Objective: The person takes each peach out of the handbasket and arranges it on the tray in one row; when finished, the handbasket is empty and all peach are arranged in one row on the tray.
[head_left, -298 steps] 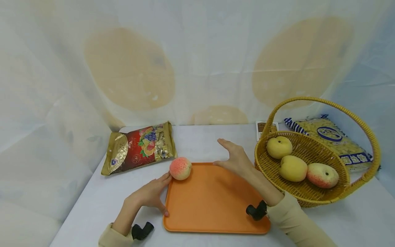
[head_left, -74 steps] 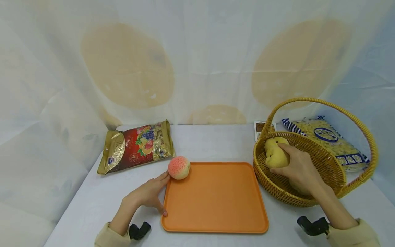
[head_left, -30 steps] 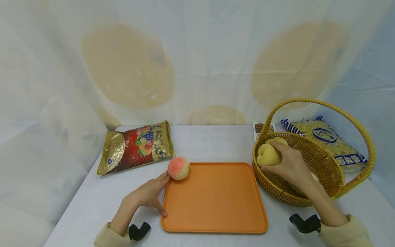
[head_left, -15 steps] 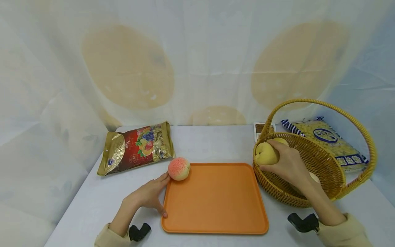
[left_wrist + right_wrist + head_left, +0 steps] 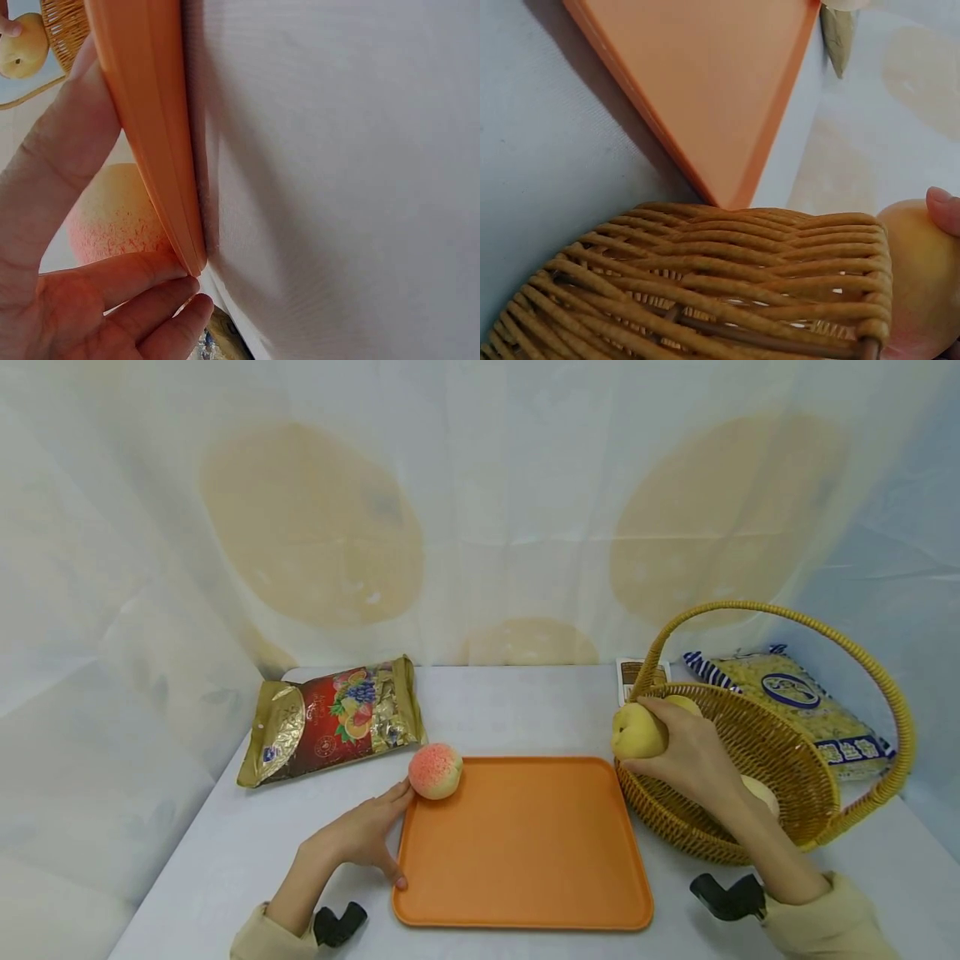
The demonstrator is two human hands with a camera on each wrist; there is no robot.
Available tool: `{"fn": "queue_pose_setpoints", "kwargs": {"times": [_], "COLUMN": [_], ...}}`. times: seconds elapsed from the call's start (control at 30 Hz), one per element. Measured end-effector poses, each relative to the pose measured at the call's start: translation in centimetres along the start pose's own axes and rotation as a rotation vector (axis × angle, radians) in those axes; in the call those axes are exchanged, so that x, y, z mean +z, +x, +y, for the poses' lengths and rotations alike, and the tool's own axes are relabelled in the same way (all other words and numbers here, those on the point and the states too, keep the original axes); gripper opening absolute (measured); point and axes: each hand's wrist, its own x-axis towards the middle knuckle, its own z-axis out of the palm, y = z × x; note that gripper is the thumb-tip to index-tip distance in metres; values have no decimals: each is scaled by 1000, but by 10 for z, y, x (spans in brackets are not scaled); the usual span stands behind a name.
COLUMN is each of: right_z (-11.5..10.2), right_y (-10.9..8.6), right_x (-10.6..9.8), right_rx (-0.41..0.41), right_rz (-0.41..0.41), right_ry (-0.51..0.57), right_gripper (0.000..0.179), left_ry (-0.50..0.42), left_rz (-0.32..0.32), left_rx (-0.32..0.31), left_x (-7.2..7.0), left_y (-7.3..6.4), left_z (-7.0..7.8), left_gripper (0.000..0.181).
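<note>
My right hand (image 5: 693, 760) pinches a yellow peach (image 5: 637, 732) between thumb and fingers, at the left rim of the wicker basket (image 5: 663, 818). In the right wrist view this peach (image 5: 915, 270) shows beyond the basket's edge, a fingertip on it. Two more fruits lie in the basket: a yellow one (image 5: 686, 703) behind the hand and a pale one (image 5: 761, 793) partly hidden by the forearm. With fingers and thumb spread, my left hand (image 5: 360, 831) touches the left edge of the orange tray (image 5: 525, 843). A pink-and-cream peach (image 5: 435, 771) sits on the tray's far left corner, beside those fingertips.
A red and gold snack bag (image 5: 337, 718) lies behind the tray on the left. Behind the basket are a yellow bag with blue stripes (image 5: 795, 693) and a small card (image 5: 627, 677). The basket's tall handle (image 5: 847, 643) arches above its opening.
From over the tray, my right hand went into the basket and took hold of the yellow peach. It has since carried it left to the rim. My left hand stays in place.
</note>
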Motion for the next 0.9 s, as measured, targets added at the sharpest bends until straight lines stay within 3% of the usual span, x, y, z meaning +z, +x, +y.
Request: {"fn": "queue_pose_setpoints", "kwargs": {"times": [0.4,0.9], "right_z": [-7,-20], "right_y": [4,6], "right_x": [4,8], "right_rx": [-38,-26], "right_rz": [19,-44], "right_ry": [19,48], "right_gripper": [79,79], "left_ry": [-54,-71], "left_rz": [-6,-15], "left_rx": [5,-3], "left_x": [0,2], "left_y": [1,1], "left_z": [0,-2], "left_gripper": [122,123]}}
